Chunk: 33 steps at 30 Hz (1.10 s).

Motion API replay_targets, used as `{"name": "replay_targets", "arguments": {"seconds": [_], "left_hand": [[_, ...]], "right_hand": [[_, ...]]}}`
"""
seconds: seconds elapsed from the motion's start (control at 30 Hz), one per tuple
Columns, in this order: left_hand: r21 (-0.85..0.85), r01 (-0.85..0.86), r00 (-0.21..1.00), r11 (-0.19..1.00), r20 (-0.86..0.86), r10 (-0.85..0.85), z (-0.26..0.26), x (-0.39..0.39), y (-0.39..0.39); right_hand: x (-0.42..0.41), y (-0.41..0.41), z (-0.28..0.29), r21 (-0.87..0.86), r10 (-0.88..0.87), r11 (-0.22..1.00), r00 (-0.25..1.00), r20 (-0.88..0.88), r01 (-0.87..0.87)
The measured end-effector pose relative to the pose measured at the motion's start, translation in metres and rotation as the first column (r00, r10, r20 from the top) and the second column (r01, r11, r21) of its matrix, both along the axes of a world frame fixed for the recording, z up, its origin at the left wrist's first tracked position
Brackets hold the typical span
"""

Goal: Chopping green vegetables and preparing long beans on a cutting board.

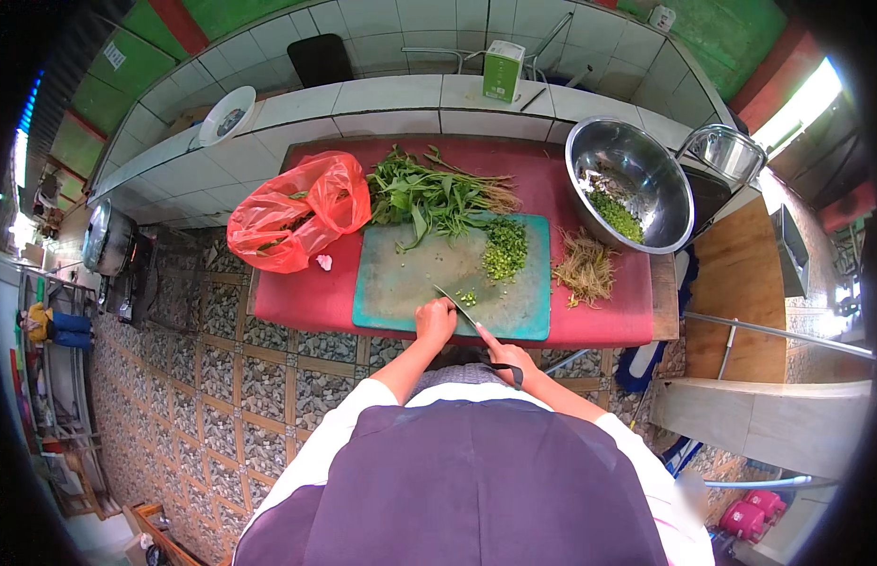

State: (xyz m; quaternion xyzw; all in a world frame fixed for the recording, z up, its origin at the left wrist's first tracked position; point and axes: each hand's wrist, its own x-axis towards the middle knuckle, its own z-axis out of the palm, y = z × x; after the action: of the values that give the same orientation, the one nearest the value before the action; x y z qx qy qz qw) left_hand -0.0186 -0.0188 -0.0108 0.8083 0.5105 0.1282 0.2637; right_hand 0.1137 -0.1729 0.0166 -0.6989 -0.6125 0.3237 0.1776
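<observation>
My right hand [508,355] grips a kitchen knife [458,305], whose blade angles up and left over the front of a green-edged cutting board [410,283]. Curled beside the blade, my left hand [436,320] is near the board's front edge; whether it holds anything is hidden. A few chopped green bits [467,297] lie by the blade. A larger pile of chopped greens [506,247] sits at the board's right. Leafy greens with roots [438,187] lie across its back edge. Cut-off roots [585,269] rest on the red table right of the board.
A steel bowl [629,185] with chopped greens stands at the back right. An open red plastic bag [304,212] with greens lies at the left, near a small pinkish-white piece [324,262]. A tiled ledge [389,95] behind holds a green box [503,71]. A pot [109,237] stands far left.
</observation>
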Motion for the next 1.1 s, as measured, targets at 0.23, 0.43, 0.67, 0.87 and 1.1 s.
{"name": "replay_targets", "arguments": {"seconds": [0.23, 0.43, 0.67, 0.87, 1.1], "left_hand": [[-0.043, -0.025, 0.999, 0.999, -0.029, 0.023, 0.009, -0.001, -0.002], [0.001, -0.007, 1.0, 1.0, -0.017, 0.007, 0.005, -0.004, -0.004], [0.011, -0.004, 1.0, 1.0, 0.0, 0.004, 0.004, -0.002, -0.003], [0.022, -0.002, 0.999, 1.0, -0.034, 0.003, 0.001, 0.0, -0.002], [-0.041, 0.019, 0.994, 0.999, 0.11, -0.014, 0.036, 0.024, 0.003]], "right_hand": [[0.006, -0.012, 0.011, -0.037, 0.035, 0.999, 0.999, 0.039, -0.033], [0.007, -0.01, 0.023, 0.009, 0.04, 0.999, 0.999, 0.017, -0.04], [-0.001, 0.0, 0.007, -0.016, 0.016, 1.0, 1.0, -0.012, -0.016], [0.007, -0.001, 0.016, -0.003, 0.04, 0.999, 0.989, 0.14, -0.04], [0.038, -0.001, 0.042, 0.188, -0.153, 0.978, 0.912, 0.381, 0.086]]}}
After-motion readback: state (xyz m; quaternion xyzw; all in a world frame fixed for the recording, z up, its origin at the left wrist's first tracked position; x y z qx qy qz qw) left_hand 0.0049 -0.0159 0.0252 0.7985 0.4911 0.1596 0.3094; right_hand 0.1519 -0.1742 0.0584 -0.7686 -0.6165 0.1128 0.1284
